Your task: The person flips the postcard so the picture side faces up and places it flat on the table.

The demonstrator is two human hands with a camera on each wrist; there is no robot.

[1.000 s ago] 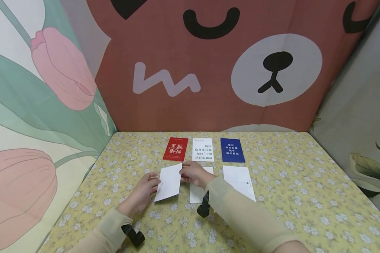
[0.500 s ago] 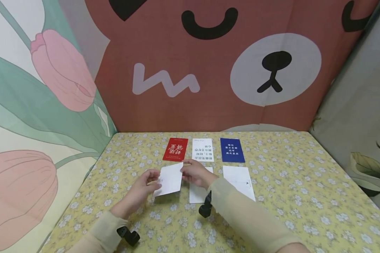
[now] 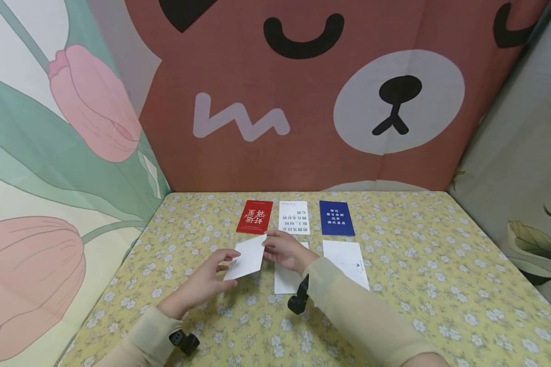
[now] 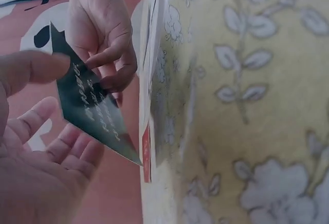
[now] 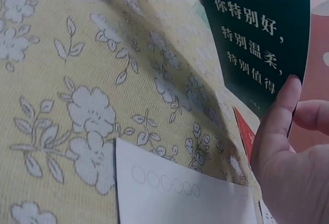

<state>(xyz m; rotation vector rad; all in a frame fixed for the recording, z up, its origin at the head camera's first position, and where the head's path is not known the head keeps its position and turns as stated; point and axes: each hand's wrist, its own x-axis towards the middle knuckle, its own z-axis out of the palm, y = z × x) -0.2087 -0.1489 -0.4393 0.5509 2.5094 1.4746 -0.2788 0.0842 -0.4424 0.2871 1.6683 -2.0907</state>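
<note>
- The right hand (image 3: 286,251) pinches one edge of a green card (image 3: 248,256), white on top, pale lettering across its dark underside.
- That card tilts above the flowered cloth (image 3: 408,244), nearer the person than the red card (image 3: 254,215).
- The left hand (image 3: 202,279) spreads wide at the opposite edge; whether it touches, I can't tell.
- A blue card (image 3: 337,218) lies in the far row.

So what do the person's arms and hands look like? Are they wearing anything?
The left hand and right hand wear no gloves, and no rings show. The left sleeve and right sleeve are plain, pale yellowish beige. Near each wrist is a small, chunky black gadget: left gadget, right gadget. No cables show.
</note>
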